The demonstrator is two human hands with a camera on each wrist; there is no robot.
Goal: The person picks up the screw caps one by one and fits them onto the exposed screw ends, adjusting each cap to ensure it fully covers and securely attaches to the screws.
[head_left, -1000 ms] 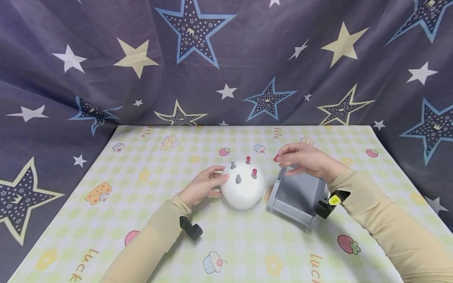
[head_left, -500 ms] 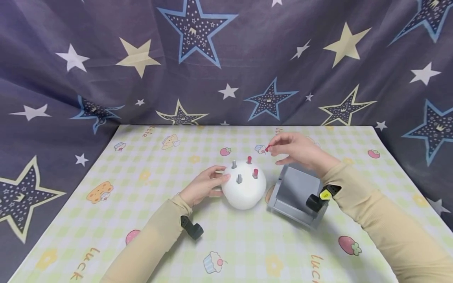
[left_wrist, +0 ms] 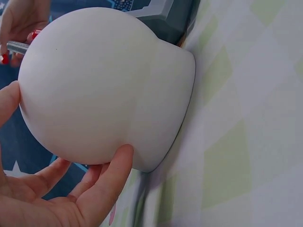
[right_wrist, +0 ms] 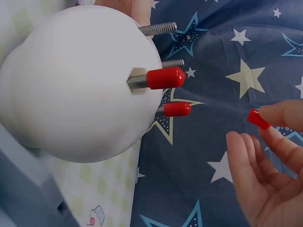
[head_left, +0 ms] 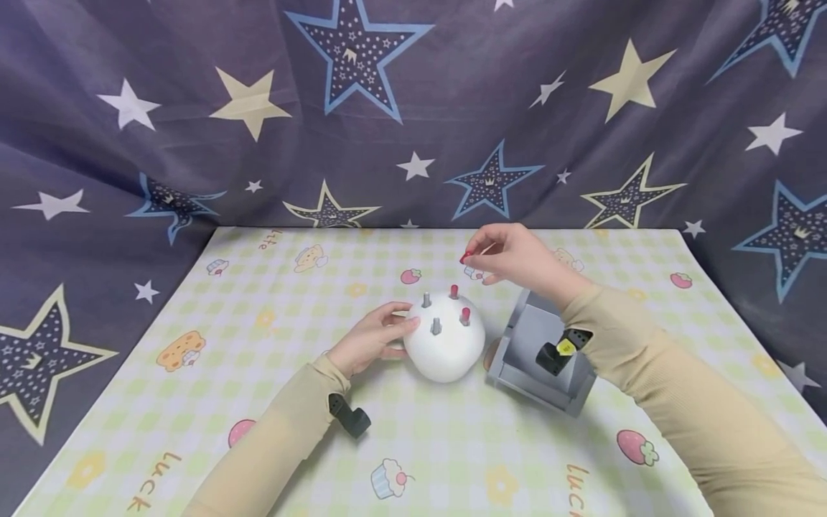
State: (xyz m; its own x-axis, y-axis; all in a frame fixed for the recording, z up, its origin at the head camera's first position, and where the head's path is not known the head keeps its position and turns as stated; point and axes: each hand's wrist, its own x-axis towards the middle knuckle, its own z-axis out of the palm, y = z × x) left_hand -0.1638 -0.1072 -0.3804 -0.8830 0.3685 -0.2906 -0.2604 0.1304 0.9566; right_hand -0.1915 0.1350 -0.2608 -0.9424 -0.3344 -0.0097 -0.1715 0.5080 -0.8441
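Note:
A white ball-shaped body with a short flared base stands on the table. Threaded metal bolts stick up from its top: two are bare, including the near bare bolt, and two wear red caps, such as the nearer red cap. My left hand holds the white body from its left side, thumb and fingers spread round it. Between thumb and forefinger, my right hand pinches a loose small red cap, behind and above the body's right side, apart from the bolts.
A grey open bin stands right of the white body, partly under my right wrist; the wrist camera hides some of its inside. The checked tablecloth covers the table, and a starry curtain hangs behind its far edge.
My right hand has moved left and away from me, from over the bin to behind the white body, carrying the red cap. My left hand keeps its place.

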